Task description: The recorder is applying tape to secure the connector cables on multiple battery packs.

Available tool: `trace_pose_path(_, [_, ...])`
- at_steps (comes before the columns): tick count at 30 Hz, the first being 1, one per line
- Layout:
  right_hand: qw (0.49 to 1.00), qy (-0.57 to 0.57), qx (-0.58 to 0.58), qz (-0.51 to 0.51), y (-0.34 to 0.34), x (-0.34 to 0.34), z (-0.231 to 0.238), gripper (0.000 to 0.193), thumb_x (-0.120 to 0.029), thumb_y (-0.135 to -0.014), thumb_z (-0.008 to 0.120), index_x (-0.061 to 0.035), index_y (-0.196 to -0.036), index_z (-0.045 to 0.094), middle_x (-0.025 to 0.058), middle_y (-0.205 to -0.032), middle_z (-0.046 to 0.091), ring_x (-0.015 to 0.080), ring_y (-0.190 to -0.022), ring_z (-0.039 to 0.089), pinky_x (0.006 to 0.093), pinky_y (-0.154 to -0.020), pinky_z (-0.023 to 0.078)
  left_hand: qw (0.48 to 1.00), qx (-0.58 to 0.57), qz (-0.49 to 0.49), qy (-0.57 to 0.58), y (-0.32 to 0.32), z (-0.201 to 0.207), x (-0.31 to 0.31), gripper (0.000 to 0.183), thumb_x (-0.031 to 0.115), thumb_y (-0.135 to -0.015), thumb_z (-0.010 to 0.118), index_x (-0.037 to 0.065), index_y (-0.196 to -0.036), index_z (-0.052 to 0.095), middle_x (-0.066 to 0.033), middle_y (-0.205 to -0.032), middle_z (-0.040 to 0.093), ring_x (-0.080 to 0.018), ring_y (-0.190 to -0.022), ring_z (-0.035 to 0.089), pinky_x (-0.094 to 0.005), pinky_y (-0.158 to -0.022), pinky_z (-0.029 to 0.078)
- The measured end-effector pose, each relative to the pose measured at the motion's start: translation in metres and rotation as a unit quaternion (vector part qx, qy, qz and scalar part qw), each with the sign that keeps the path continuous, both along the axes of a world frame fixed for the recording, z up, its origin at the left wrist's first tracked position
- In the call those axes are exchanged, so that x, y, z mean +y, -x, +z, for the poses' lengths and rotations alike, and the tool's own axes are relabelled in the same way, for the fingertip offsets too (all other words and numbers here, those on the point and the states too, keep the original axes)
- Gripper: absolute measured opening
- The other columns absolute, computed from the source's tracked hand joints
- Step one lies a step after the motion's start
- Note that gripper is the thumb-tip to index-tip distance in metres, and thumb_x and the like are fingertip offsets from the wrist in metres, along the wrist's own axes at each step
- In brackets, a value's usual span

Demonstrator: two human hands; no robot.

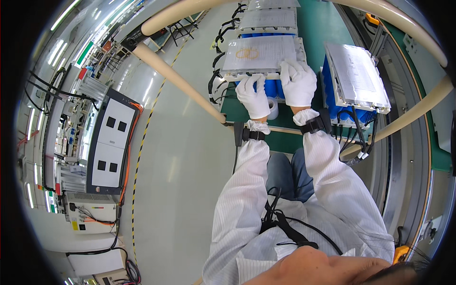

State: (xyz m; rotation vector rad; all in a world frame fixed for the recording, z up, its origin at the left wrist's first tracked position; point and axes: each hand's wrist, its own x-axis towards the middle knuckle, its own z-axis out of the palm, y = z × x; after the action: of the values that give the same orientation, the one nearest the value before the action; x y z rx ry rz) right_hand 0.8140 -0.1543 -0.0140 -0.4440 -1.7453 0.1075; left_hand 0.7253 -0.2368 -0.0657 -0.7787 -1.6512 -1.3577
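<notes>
A battery pack of blue cells sits in front of me beneath a pale top plate, which is covered by clear film with an orange mark on it. My left hand, in a white glove, has its fingers bent and drawn together at the pack's front edge; whatever lies between the fingertips is hidden. Also gloved in white, my right hand rests its outstretched fingers on the plate's front right corner, thumb slightly apart. A white roll stands between my wrists, partly covered by the left one. Black cables hang along the pack's left side.
Another battery pack with dangling black leads stands at right. More packs line up behind the front one on the green bench top. Beige tubes frame the bench. Grey cabinets stand left, past a striped floor line.
</notes>
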Motion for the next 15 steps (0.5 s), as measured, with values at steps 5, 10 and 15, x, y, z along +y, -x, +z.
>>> trace_pose_path(5, [1.0, -0.012, 0.004, 0.006, 0.001, 0.002, -0.003, 0.009, -0.012, -0.075, 0.06, -0.0066, -0.078, 0.066, 0.0079, -0.083, 0.065, 0.0278, -0.074, 0.059, 0.0368, -0.07, 0.048, 0.998, 0.058, 0.0, 0.033, 0.008, 0.003, -0.004, 0.011, 0.014, -0.069, 0.069, 0.013, -0.076, 0.061, -0.0035, -0.078, 0.056, -0.0253, -0.079, 0.052, -0.0383, -0.072, 0.041])
trace_pose_path(10, [1.0, -0.006, -0.003, 0.004, 0.002, 0.004, -0.005, 0.009, -0.012, -0.074, 0.06, -0.0065, -0.078, 0.065, 0.008, -0.083, 0.065, 0.0278, -0.075, 0.059, 0.0367, -0.071, 0.048, 0.991, 0.075, 0.04, 0.1, 0.011, 0.004, -0.002, 0.014, 0.017, -0.072, 0.067, 0.012, -0.082, 0.058, -0.0055, -0.08, 0.054, -0.0272, -0.081, 0.051, -0.04, -0.07, 0.04])
trace_pose_path(15, [1.0, -0.011, -0.002, 0.011, 0.003, 0.005, -0.005, 0.008, -0.012, -0.075, 0.06, -0.0066, -0.078, 0.065, 0.0083, -0.082, 0.064, 0.0277, -0.074, 0.059, 0.0364, -0.071, 0.048, 0.986, 0.071, 0.077, 0.131, 0.007, 0.002, -0.004, 0.012, 0.02, -0.076, 0.063, 0.012, -0.081, 0.056, -0.005, -0.079, 0.055, -0.027, -0.08, 0.051, -0.0401, -0.07, 0.039])
